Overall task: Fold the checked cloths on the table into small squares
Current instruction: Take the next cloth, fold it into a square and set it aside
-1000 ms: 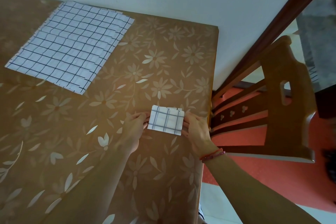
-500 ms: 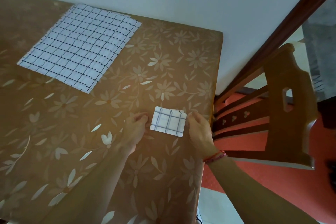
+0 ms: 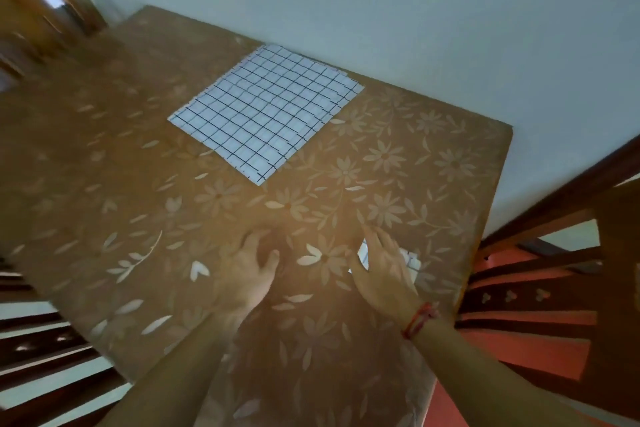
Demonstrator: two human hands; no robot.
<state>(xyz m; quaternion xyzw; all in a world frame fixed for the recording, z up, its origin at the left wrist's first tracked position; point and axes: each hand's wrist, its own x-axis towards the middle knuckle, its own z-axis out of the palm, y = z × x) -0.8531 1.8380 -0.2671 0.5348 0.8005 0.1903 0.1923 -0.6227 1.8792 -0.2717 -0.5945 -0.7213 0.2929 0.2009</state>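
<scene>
Desk [image 3: 104, 191]: brown cover with pale flower print, set against a wall. A wooden chair [image 3: 568, 253] is seen off its right edge.

Flat checked cloth [image 3: 266, 111]: unfolded, laid at the far side of the desk, near the wall, well apart from both hands. A second edge shows at its far corner, so more than one sheet may be stacked there.

Left hand [image 3: 249, 270]: laid flat on the bare desk, fingers spread, nothing held.

Right hand [image 3: 381, 270]: laid flat with fingers straight over the folded cloth, which is pressed down.

Folded cloth [image 3: 412, 259]: small square, mostly hidden under the right hand, near the desk's right edge.

Risks, as judged: the square could be dragged over the edge if the palm is slid rather than lifted, or its layers could spring open once released. Two stacked sheets could be taken up as one.
</scene>
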